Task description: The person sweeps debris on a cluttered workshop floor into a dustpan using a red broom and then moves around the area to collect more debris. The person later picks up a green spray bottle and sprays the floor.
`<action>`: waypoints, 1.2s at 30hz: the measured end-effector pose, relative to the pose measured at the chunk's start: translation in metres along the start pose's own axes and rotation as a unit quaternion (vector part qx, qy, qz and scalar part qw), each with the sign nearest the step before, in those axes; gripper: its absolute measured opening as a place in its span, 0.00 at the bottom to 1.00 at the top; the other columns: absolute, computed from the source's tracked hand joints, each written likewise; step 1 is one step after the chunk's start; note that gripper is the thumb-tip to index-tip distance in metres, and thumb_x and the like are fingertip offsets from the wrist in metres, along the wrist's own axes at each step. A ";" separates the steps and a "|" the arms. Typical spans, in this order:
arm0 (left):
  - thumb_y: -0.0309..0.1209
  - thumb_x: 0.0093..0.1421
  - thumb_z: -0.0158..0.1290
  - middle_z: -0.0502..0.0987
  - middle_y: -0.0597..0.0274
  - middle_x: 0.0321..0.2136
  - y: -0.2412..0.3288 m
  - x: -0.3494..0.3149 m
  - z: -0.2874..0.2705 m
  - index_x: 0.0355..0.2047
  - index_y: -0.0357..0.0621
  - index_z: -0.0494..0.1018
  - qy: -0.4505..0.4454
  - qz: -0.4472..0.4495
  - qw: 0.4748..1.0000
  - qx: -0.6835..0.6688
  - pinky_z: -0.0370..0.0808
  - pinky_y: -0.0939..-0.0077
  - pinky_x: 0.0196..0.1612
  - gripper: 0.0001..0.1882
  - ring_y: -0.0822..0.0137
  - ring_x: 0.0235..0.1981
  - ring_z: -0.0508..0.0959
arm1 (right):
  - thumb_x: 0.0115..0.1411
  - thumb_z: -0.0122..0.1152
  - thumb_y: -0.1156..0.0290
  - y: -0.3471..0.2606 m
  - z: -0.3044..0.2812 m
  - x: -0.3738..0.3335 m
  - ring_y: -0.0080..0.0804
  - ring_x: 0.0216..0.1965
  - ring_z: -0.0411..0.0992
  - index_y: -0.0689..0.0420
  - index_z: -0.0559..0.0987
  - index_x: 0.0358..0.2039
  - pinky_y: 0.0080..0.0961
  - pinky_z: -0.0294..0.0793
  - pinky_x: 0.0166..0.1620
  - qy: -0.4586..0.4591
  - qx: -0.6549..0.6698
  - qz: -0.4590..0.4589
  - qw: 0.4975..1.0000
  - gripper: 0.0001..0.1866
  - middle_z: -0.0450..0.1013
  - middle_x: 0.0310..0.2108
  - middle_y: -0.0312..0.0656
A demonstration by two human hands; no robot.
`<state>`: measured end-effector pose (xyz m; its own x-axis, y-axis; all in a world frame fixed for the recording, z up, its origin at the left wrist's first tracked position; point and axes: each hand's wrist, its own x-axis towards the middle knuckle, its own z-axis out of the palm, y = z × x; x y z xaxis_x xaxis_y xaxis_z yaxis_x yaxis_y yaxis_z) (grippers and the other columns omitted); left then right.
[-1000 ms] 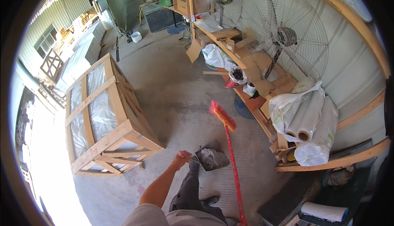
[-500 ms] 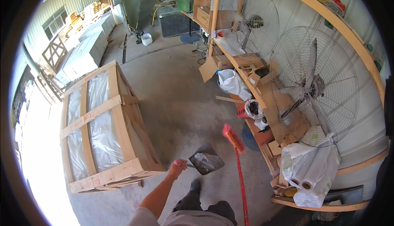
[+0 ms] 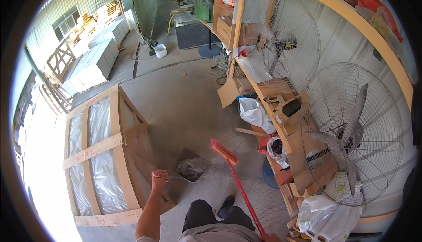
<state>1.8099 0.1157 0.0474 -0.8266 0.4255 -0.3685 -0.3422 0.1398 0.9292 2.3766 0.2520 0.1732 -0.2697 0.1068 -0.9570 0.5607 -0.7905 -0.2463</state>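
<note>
The left hand [image 3: 159, 178] has a tight grip, with its fingers curled around the thin handle of a dustpan [image 3: 186, 153]. The dustpan is out in front of the person, between the big wooden crate [image 3: 116, 127] and the red broom [image 3: 245, 197]. I cannot tell if it sits on the floor [image 3: 176, 110] or hangs a little above it. Some crumpled grey trash [image 3: 192, 167] lies inside.

The right hand [image 3: 271, 237] shows only a bit at the bottom edge. Its grip is closed on the broom's long red stick. The stick leans up and to the left, and the red brush end is near the dustpan, on its right, but not touching it.

The crate stands on the left, with shiny clear plastic [image 3: 102, 171] behind its boards. On the right there is a long wooden shelf [image 3: 263, 105] with open brown boxes [image 3: 290, 110] on it. Two big round fans are there too, a near fan [image 3: 349, 136] and a far fan [image 3: 277, 44]. A white bag [image 3: 254, 114] sits beside the shelf's front edge. Far off stands a white bucket [image 3: 161, 51].
</note>
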 end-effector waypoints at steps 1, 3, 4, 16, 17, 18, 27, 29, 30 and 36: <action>0.26 0.52 0.54 0.75 0.63 0.28 0.007 0.011 0.000 0.32 0.43 0.72 0.017 0.004 1.000 0.000 0.76 0.77 0.27 0.06 0.70 0.23 0.77 | 0.60 0.56 0.59 -0.028 -0.001 0.013 0.19 0.12 0.57 0.56 0.69 0.23 0.20 0.56 0.15 -0.039 -0.011 0.024 0.999 0.15 0.60 0.13 0.30; 0.25 0.52 0.54 0.74 0.63 0.29 0.020 0.036 0.000 0.31 0.43 0.71 0.039 -0.001 0.999 -0.010 0.76 0.77 0.27 0.05 0.70 0.23 0.76 | 0.59 0.57 0.57 -0.082 0.007 0.036 0.19 0.12 0.58 0.55 0.68 0.21 0.20 0.58 0.16 -0.023 -0.047 0.009 0.999 0.17 0.61 0.13 0.31; 0.25 0.51 0.53 0.74 0.63 0.30 0.029 0.051 0.004 0.29 0.43 0.70 0.049 -0.003 0.999 -0.020 0.75 0.77 0.26 0.04 0.71 0.23 0.75 | 0.59 0.57 0.56 -0.113 0.012 0.051 0.19 0.12 0.58 0.54 0.68 0.21 0.20 0.58 0.16 -0.013 -0.065 -0.003 0.998 0.18 0.62 0.13 0.32; 0.26 0.55 0.52 0.75 0.61 0.30 0.069 0.269 -0.022 0.36 0.41 0.70 0.060 -0.048 0.997 0.006 0.78 0.78 0.27 0.08 0.68 0.22 0.78 | 0.51 0.58 0.58 -0.424 0.078 0.279 0.33 0.14 0.71 0.66 0.75 0.20 0.32 0.68 0.18 0.213 -0.326 -0.137 0.911 0.19 0.71 0.14 0.45; 0.26 0.55 0.52 0.75 0.60 0.31 0.077 0.282 -0.018 0.36 0.41 0.70 0.061 -0.057 0.996 0.006 0.78 0.78 0.27 0.08 0.68 0.23 0.78 | 0.52 0.59 0.58 -0.438 0.073 0.300 0.31 0.13 0.70 0.65 0.75 0.20 0.31 0.67 0.18 0.212 -0.303 -0.138 0.919 0.19 0.70 0.14 0.43; 0.26 0.54 0.52 0.75 0.60 0.31 0.089 0.294 -0.010 0.36 0.40 0.70 0.059 -0.067 0.996 0.008 0.78 0.78 0.27 0.08 0.68 0.23 0.78 | 0.53 0.59 0.58 -0.447 0.062 0.324 0.29 0.13 0.68 0.64 0.74 0.20 0.29 0.66 0.17 0.214 -0.278 -0.138 0.926 0.19 0.69 0.13 0.42; 0.27 0.55 0.52 0.75 0.59 0.33 0.129 0.402 0.007 0.37 0.41 0.70 0.052 -0.092 0.994 0.017 0.78 0.78 0.31 0.09 0.67 0.27 0.79 | 0.54 0.60 0.61 -0.514 0.073 0.348 0.25 0.12 0.64 0.64 0.72 0.26 0.23 0.64 0.16 0.108 -0.170 -0.049 0.978 0.17 0.67 0.16 0.39; 0.27 0.55 0.53 0.75 0.59 0.34 0.137 0.425 0.017 0.37 0.41 0.70 0.046 -0.094 0.994 0.020 0.78 0.77 0.32 0.09 0.67 0.28 0.78 | 0.54 0.60 0.61 -0.531 0.084 0.335 0.24 0.13 0.64 0.64 0.72 0.27 0.23 0.64 0.16 0.088 -0.185 -0.032 0.978 0.16 0.67 0.16 0.39; 0.27 0.55 0.53 0.75 0.59 0.35 0.144 0.439 0.022 0.37 0.41 0.70 0.046 -0.092 0.994 0.020 0.78 0.77 0.32 0.09 0.67 0.28 0.78 | 0.54 0.60 0.61 -0.559 0.098 0.320 0.24 0.13 0.64 0.62 0.72 0.26 0.23 0.64 0.16 0.087 -0.217 -0.018 0.972 0.16 0.66 0.16 0.38; 0.26 0.53 0.54 0.73 0.59 0.35 0.185 0.508 0.062 0.34 0.40 0.70 0.071 -0.099 0.993 0.005 0.77 0.77 0.30 0.08 0.68 0.26 0.77 | 0.55 0.61 0.60 -0.627 0.114 0.326 0.21 0.11 0.60 0.58 0.71 0.22 0.21 0.59 0.14 0.026 -0.176 0.012 0.984 0.15 0.64 0.15 0.35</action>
<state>1.3544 0.4126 0.0345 -0.7981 0.2593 -0.5438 -0.5006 0.2170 0.8381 1.8482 0.7138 0.0328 -0.2170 0.1286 -0.9677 0.8051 -0.5370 -0.2519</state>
